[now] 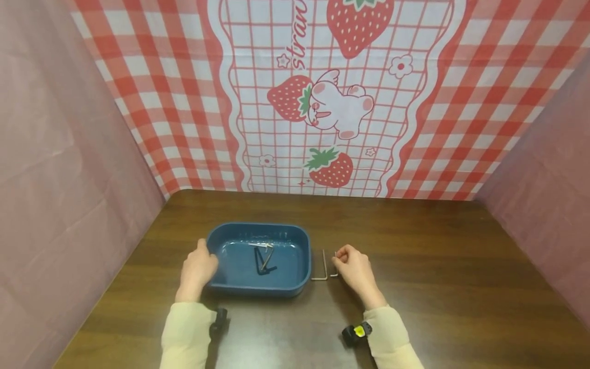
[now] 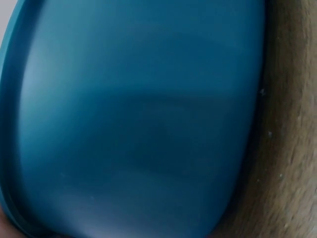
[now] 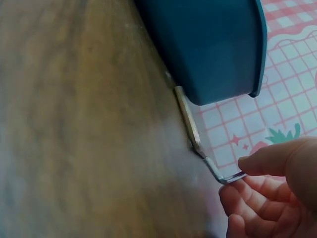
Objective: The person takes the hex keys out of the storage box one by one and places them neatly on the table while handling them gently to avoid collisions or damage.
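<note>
A blue plastic basin (image 1: pixel 258 291) stands on the table. My left hand (image 1: pixel 197 269) grips its left rim; in the left wrist view the basin's side (image 2: pixel 143 124) fills most of the picture, with only a bit of skin at the lower left corner. Right of the basin, my right hand (image 1: pixel 356 270) pinches a small silver hex key (image 3: pixel 213 169) between thumb and fingers. Between that hand and the basin lies a longer L-shaped hex key (image 1: pixel 325 266). Several more hex keys, including a black one (image 1: pixel 258 264), lie crossed inside the basin.
The brown wooden table (image 1: pixel 438 287) reaches back to a red checked cloth (image 1: pixel 180 97) printed with strawberries. Plain pinkish cloths (image 1: pixel 69 154) hang on both sides. A small black wrist device sits at each sleeve.
</note>
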